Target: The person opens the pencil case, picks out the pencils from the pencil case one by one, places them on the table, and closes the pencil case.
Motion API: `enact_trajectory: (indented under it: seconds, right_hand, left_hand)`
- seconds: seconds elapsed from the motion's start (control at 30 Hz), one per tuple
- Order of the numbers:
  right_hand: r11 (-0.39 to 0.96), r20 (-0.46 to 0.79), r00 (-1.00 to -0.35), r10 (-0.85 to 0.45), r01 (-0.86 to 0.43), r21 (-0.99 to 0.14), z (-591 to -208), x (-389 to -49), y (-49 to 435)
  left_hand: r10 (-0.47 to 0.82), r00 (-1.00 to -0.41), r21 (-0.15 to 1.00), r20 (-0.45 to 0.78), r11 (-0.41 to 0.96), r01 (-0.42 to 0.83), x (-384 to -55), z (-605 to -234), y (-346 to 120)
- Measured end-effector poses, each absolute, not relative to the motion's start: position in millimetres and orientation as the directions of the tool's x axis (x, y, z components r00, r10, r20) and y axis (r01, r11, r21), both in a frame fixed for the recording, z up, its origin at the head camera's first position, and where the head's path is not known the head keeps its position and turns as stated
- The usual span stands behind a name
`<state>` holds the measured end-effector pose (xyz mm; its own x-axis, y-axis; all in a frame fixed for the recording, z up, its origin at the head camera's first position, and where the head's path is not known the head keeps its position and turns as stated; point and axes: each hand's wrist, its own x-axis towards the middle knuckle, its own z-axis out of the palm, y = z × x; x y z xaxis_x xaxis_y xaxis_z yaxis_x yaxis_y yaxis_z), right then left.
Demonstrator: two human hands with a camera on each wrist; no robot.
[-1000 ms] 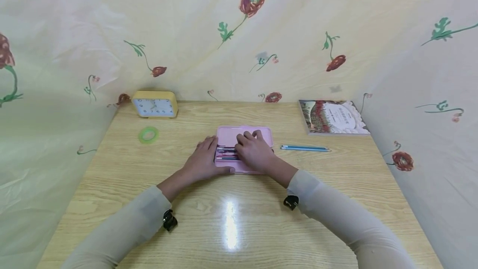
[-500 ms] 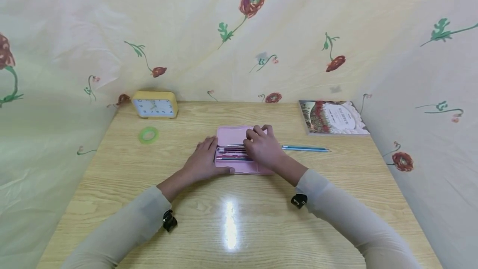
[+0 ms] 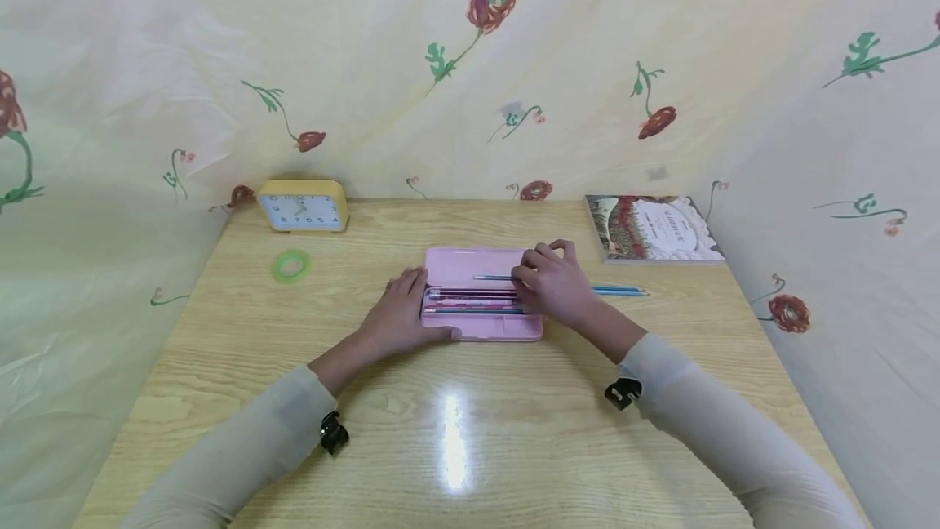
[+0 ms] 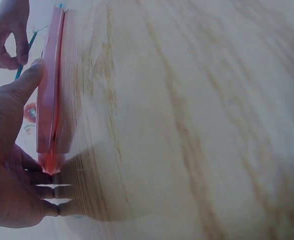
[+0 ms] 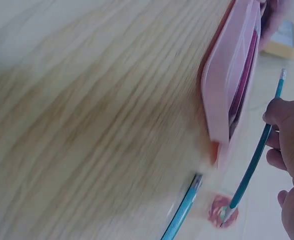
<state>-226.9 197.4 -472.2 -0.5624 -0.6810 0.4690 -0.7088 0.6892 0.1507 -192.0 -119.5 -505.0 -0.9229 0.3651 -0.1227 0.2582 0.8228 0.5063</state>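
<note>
A pink pencil case [image 3: 481, 330] lies unfolded on the table, its lid laid back and several pencils [image 3: 470, 295] in its tray. My left hand [image 3: 396, 318] steadies the case at its left end, fingers along the side and thumb at the front edge. My right hand [image 3: 554, 282] pinches a teal pencil [image 5: 258, 150] between thumb and fingers. In the right wrist view this pencil is raised beside the case, its sharpened point toward the bottom. Two blue pencils [image 3: 618, 291] lie on the table right of the case, partly hidden behind my right hand.
A yellow clock [image 3: 304, 206] stands at the back left, with a roll of green tape [image 3: 291, 266] in front of it. At the back right lies a book [image 3: 654, 228]. Flower-patterned cloth [image 3: 382, 64] hangs behind the wooden table [image 3: 382, 447] and at both sides.
My right hand has moved right and up out of the case's tray, drawing out the teal pencil. More of the pencils inside shows. My left hand has stayed in place.
</note>
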Motion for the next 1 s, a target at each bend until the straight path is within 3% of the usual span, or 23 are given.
enact_trajectory:
  seconds: [0.37,1.0]
  right_hand:
    - [0.677,0.51,-0.532,-0.676,-0.722,0.144,-475.7,-228.8,244.5]
    - [0.734,0.483,-0.602,-0.636,-0.664,0.14,-491.7,-215.1,320.0]
  left_hand:
    - [0.366,-0.923,0.504,-0.117,0.823,0.263,-190.1,-504.1,-119.3]
    - [0.375,-0.92,0.5,-0.113,0.822,0.274,-190.2,-501.4,-118.4]
